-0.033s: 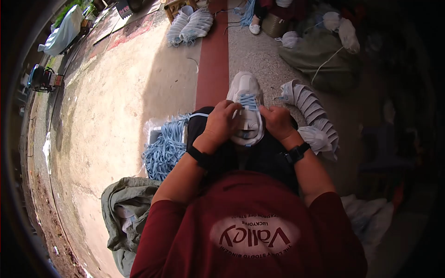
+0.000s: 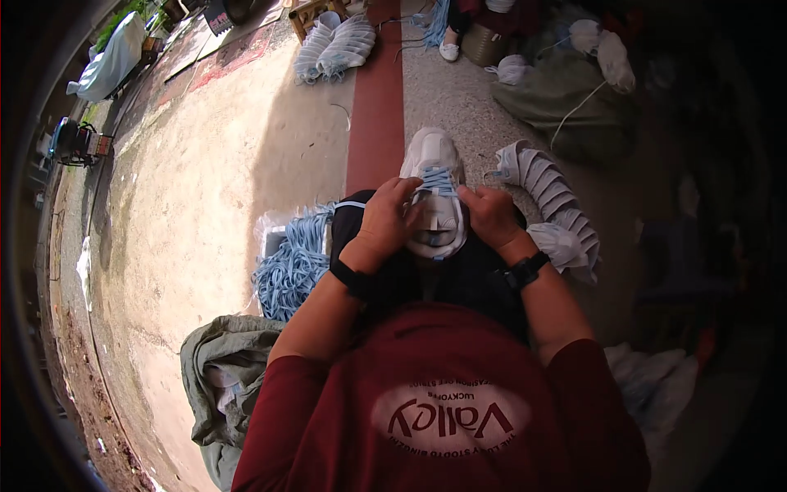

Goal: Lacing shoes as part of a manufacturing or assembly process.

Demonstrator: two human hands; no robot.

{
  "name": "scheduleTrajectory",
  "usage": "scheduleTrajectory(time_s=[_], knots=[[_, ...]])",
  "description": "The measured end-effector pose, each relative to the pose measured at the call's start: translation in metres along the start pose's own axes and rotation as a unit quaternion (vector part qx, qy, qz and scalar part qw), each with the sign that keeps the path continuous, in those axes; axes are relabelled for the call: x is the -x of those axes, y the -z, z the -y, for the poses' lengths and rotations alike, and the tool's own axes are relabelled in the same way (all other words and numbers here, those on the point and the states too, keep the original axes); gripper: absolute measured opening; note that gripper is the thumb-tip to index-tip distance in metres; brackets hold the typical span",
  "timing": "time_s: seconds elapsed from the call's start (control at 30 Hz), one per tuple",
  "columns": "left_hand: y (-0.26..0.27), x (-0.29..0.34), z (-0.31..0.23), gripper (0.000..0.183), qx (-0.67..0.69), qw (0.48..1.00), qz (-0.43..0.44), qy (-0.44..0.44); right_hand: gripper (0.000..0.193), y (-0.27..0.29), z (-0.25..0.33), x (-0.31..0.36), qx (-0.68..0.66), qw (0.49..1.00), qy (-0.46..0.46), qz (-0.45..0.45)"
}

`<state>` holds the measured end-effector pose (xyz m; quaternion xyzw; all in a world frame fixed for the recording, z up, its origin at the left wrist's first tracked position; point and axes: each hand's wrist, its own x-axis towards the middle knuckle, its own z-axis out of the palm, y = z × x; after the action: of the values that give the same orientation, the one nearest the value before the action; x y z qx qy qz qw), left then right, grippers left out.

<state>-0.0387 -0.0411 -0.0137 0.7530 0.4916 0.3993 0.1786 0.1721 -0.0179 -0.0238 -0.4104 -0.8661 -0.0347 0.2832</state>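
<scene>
A white shoe upper lies over my knees, toe pointing away from me. Light blue shoelace crosses it in several rows. My left hand grips the upper's left side, fingertips at the lowest lace row and thumb lower down by the tongue. On the opposite side, my right hand is closed with thumb and forefinger at the edge beside the laces. Whether either hand pinches a lace end is too small to tell.
Left of my knee, a white box overflows with blue laces. Stacked white uppers curve along the right; more uppers lie ahead left. A green sack and another person's foot are ahead. Green cloth lies at lower left.
My left thumb has shifted slightly away from the fingers along the upper. The right hand and the upper stay nearly in place.
</scene>
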Motion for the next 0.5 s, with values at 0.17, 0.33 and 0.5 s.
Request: scheduleTrajectory(time_s=[0.17,0.33,0.5], knots=[[0.019,-0.013,0.015,0.006,-0.032,0.997,0.067,0.016,0.009,0.004,-0.021,0.013,-0.051,0.998,0.022,0.041],[0.060,0.010,0.064,0.002,0.020,0.994,0.072,0.077,0.006,0.028,-0.062,0.061,-0.160,0.983,-0.079,-0.047],[0.134,0.101,0.140,0.010,0.122,0.947,0.031,0.294,0.011,0.053,-0.133,0.173,-0.231,0.917,-0.324,-0.034]])
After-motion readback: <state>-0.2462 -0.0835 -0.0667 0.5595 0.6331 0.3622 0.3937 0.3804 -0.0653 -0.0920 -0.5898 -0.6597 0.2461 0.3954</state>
